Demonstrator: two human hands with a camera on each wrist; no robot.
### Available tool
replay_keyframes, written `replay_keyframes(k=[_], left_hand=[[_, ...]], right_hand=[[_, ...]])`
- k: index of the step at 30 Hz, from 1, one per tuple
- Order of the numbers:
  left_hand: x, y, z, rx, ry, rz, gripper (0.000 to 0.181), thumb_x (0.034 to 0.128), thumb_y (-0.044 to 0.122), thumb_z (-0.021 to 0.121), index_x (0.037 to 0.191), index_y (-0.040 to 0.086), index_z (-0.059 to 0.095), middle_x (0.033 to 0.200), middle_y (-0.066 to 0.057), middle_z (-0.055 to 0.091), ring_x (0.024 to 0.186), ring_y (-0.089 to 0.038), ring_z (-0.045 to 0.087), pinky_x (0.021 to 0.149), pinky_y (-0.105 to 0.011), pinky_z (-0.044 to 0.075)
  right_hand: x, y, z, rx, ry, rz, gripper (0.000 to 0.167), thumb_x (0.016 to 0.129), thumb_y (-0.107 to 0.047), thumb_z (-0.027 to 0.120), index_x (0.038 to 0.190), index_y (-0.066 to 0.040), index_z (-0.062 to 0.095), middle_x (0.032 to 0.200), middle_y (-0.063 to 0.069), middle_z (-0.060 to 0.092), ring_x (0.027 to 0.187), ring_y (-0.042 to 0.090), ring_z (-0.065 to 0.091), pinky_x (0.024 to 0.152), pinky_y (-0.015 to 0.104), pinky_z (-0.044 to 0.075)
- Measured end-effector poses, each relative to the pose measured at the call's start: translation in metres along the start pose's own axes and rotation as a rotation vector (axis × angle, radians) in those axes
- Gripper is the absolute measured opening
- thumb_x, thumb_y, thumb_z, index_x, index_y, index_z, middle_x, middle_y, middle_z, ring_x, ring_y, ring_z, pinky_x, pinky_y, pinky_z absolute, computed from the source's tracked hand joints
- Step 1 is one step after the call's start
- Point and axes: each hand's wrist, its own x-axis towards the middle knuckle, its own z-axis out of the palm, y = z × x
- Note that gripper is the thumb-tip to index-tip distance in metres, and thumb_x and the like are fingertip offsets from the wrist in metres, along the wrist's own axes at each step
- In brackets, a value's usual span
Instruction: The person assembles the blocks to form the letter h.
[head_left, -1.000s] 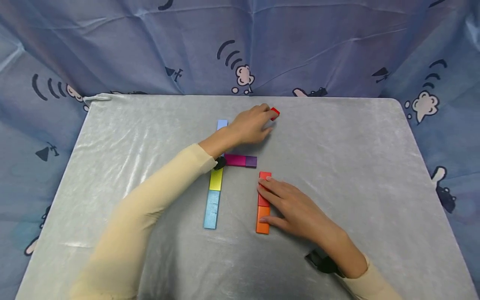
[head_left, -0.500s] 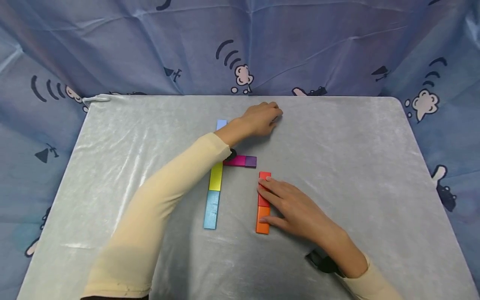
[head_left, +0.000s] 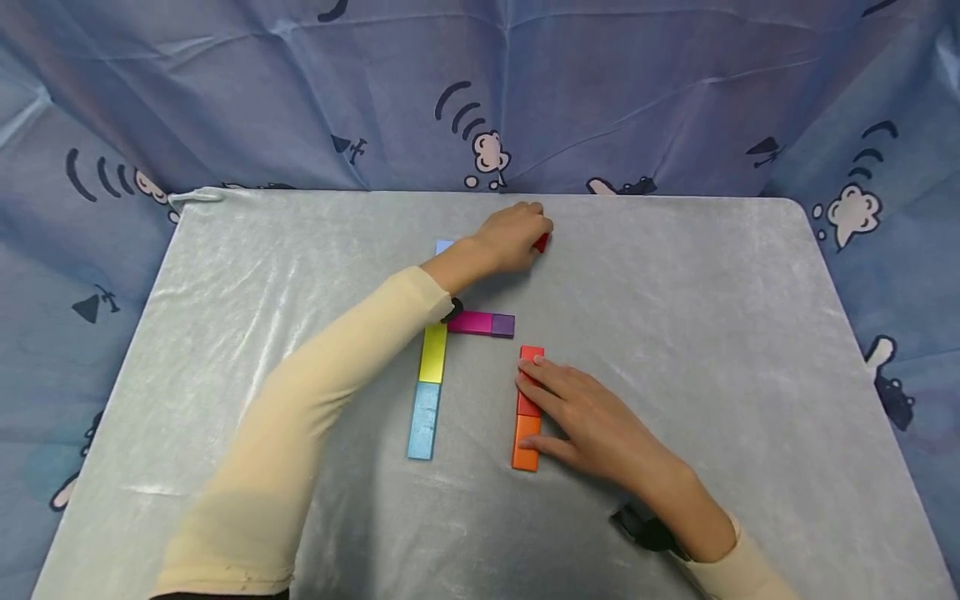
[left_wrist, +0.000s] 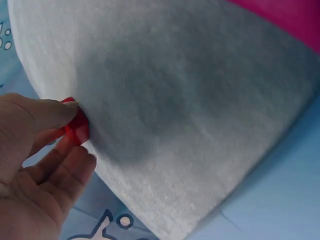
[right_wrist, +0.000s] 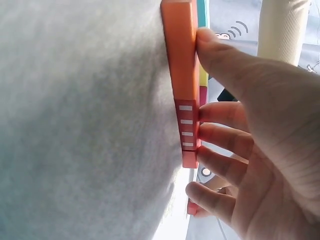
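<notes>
At the far side of the table, my left hand [head_left: 512, 237] pinches a small red block [head_left: 542, 242] between thumb and fingers; the left wrist view shows the red block [left_wrist: 77, 127] at the fingertips. My right hand [head_left: 600, 425] rests its fairly straight fingers and thumb on a row of blocks. In that row lie an orange block [right_wrist: 181, 50], a red block with white marks [right_wrist: 186, 125] and a short red block [right_wrist: 190, 159]. Left of it, a light blue block [head_left: 424, 421] and a yellow block [head_left: 432, 354] form a line, partly hidden by my left arm.
A magenta block [head_left: 472, 322] and a purple block [head_left: 503, 325] extend rightward from the long line. A pale blue block [head_left: 444, 247] shows at that line's far end. The grey cloth-covered table [head_left: 712, 333] meets a blue patterned curtain [head_left: 645, 100] along its back edge.
My left hand has shifted slightly right, then a little back left. The red block, hidden half a second ago, shows again below its fingers. My right hand stays on the row.
</notes>
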Motion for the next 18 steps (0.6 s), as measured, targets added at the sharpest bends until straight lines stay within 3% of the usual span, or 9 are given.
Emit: replay_keyframes(k=[7,10,13,18], left_hand=[[-0.01,0.0,-0.007,0.016,-0.06,0.0,0.03,0.1002,0.015,0.068,0.129,0.008,0.071,0.126,-0.013,0.064,0.113,-0.027,0.062,0.1,-0.04,0.056],[-0.012,0.0,-0.007,0.009,-0.082,0.026,0.043,0.1001,0.01,0.066,0.143,0.012,0.065,0.135,-0.012,0.062,0.115,-0.026,0.063,0.103,-0.039,0.057],[-0.012,0.0,-0.007,0.002,-0.09,0.071,0.05,0.0998,0.002,0.061,0.147,0.018,0.064,0.14,-0.009,0.061,0.118,-0.024,0.062,0.107,-0.038,0.056],[-0.013,0.001,-0.006,0.009,-0.078,0.092,0.037,0.1015,0.004,0.061,0.135,0.017,0.071,0.129,-0.007,0.066,0.115,-0.023,0.062,0.105,-0.038,0.056]], right_hand=[[0.001,0.0,0.0,0.012,-0.032,0.016,0.082,0.088,-0.05,0.083,0.152,-0.004,0.057,0.16,0.014,0.054,0.145,0.033,0.055,0.121,0.053,0.049],[0.002,0.001,-0.001,0.007,-0.037,0.011,0.082,0.089,-0.051,0.082,0.152,-0.005,0.057,0.16,0.014,0.054,0.146,0.033,0.055,0.121,0.053,0.049],[0.002,0.003,-0.001,-0.002,-0.027,-0.002,0.081,0.088,-0.051,0.082,0.15,-0.005,0.059,0.16,0.014,0.055,0.144,0.033,0.056,0.121,0.052,0.049],[0.002,0.004,-0.002,-0.011,-0.006,-0.024,0.08,0.087,-0.052,0.082,0.148,-0.005,0.061,0.157,0.015,0.057,0.141,0.033,0.058,0.12,0.052,0.05]])
